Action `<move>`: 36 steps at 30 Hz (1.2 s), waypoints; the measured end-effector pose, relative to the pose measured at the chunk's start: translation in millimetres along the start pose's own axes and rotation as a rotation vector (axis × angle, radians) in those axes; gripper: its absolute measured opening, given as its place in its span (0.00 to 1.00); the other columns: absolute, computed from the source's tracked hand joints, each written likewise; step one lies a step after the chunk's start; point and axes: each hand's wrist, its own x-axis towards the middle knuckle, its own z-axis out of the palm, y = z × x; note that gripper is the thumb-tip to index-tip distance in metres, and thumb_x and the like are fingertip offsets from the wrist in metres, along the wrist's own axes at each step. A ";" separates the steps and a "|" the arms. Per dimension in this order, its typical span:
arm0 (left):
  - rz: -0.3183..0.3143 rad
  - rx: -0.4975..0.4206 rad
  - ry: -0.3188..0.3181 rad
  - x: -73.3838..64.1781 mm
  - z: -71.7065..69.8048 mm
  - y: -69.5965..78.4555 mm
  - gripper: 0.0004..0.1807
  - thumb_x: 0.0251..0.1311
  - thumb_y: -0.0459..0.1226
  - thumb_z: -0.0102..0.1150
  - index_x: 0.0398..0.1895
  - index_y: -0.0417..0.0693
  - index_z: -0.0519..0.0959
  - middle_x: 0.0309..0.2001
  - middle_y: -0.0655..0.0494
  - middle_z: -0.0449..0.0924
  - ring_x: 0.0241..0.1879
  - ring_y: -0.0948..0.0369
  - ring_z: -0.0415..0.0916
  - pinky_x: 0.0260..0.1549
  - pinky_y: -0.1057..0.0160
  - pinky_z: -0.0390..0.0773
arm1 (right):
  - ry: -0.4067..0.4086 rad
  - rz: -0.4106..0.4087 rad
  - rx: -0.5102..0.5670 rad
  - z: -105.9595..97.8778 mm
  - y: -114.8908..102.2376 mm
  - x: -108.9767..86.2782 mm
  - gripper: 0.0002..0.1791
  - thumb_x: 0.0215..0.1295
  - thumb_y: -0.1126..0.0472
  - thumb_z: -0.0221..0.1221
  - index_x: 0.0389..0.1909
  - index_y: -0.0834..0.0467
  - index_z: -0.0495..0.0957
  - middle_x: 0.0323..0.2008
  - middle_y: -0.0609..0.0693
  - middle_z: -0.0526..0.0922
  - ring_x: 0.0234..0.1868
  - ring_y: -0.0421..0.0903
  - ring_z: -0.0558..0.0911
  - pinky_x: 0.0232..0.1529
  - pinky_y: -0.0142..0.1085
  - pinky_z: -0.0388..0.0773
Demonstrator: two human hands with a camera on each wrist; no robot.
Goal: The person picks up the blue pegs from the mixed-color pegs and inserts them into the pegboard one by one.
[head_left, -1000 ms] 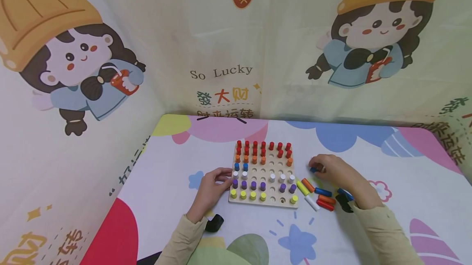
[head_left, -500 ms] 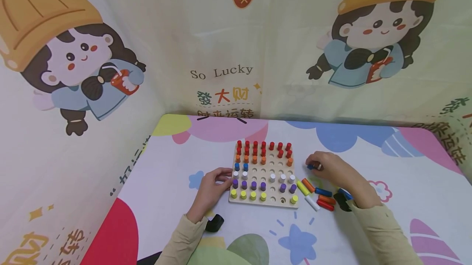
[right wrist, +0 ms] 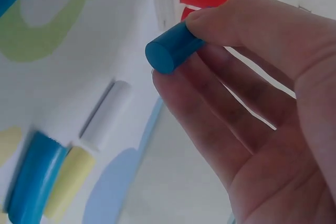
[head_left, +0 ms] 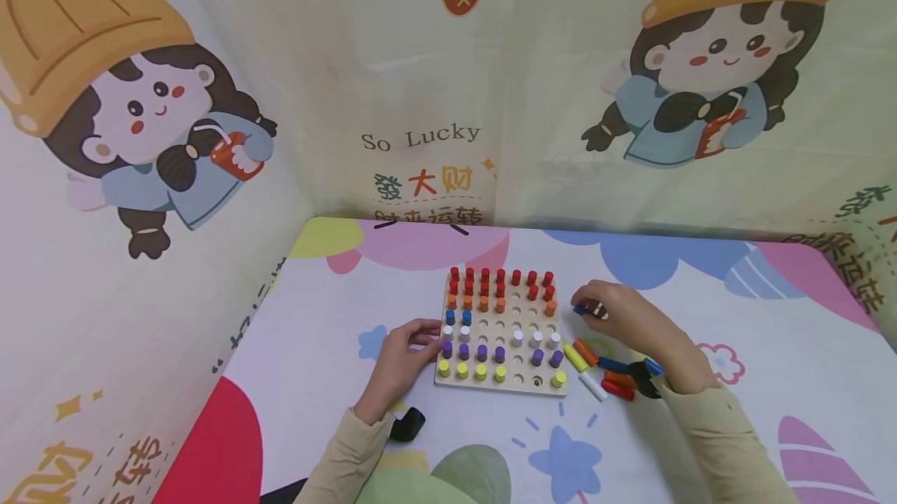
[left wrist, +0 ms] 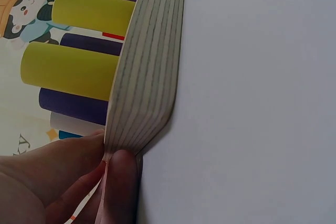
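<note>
My left hand (head_left: 401, 360) grips the left edge of a wooden pegboard (head_left: 490, 386); in the left wrist view, thumb and fingers pinch a corner of the board (left wrist: 149, 72) beside yellow pegs (left wrist: 71, 69). Rows of red, orange, blue, white, purple and yellow pegs stand upright in it, with vacant holes mainly in the middle and right columns. Just right of the board, my right hand (head_left: 634, 317) holds a blue peg (right wrist: 176, 48) between thumb and fingertips, one round end showing. The other fingers of that hand extend below the peg.
Several loose pegs lie right of the board, among them a yellow peg (head_left: 575, 357), a white peg (head_left: 592, 386) and a red peg (head_left: 618, 389). Black devices (head_left: 408, 424) sit at both wrists. A printed cloth wall (head_left: 546, 99) rises behind the table.
My right hand has moved left and slightly away from me, toward the board, with the blue peg turning in its fingers and showing more. The left hand and board stay put.
</note>
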 end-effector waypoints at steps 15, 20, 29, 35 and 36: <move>0.000 -0.008 0.000 -0.8 -1.2 0.8 0.17 0.64 0.40 0.65 0.55 0.48 0.81 0.48 0.53 0.84 0.42 0.60 0.82 0.37 0.69 0.84 | 0.046 -0.056 -0.044 -5.1 -18.6 5.8 0.16 0.56 0.70 0.69 0.46 0.62 0.83 0.38 0.50 0.83 0.36 0.42 0.81 0.39 0.38 0.85; -0.005 -0.006 0.001 -1.0 -1.4 1.3 0.17 0.64 0.40 0.65 0.55 0.48 0.81 0.48 0.53 0.84 0.42 0.60 0.81 0.37 0.69 0.84 | 0.050 -0.066 -0.058 -5.6 -24.3 9.1 0.16 0.56 0.70 0.69 0.47 0.62 0.83 0.40 0.51 0.82 0.37 0.43 0.81 0.40 0.39 0.85; -0.005 -0.006 0.001 -1.2 -1.5 2.1 0.17 0.64 0.41 0.65 0.55 0.48 0.81 0.48 0.53 0.84 0.41 0.61 0.81 0.36 0.69 0.84 | 0.052 -0.079 -0.053 -8.0 -37.2 14.1 0.14 0.57 0.69 0.69 0.45 0.60 0.84 0.40 0.49 0.82 0.40 0.45 0.82 0.44 0.42 0.85; 0.003 -0.004 0.001 -1.4 -1.8 2.6 0.17 0.64 0.40 0.65 0.55 0.48 0.81 0.47 0.53 0.84 0.41 0.60 0.81 0.36 0.69 0.83 | 0.064 -0.115 -0.022 -8.5 -43.7 17.2 0.13 0.57 0.69 0.69 0.44 0.60 0.83 0.38 0.47 0.81 0.39 0.44 0.83 0.43 0.42 0.85; 0.004 -0.004 0.001 -1.4 -1.8 2.6 0.17 0.64 0.40 0.65 0.55 0.48 0.81 0.47 0.53 0.84 0.41 0.60 0.81 0.35 0.69 0.83 | 0.065 -0.118 -0.023 -8.7 -45.1 17.8 0.13 0.57 0.69 0.69 0.44 0.60 0.83 0.38 0.47 0.81 0.39 0.44 0.83 0.43 0.42 0.85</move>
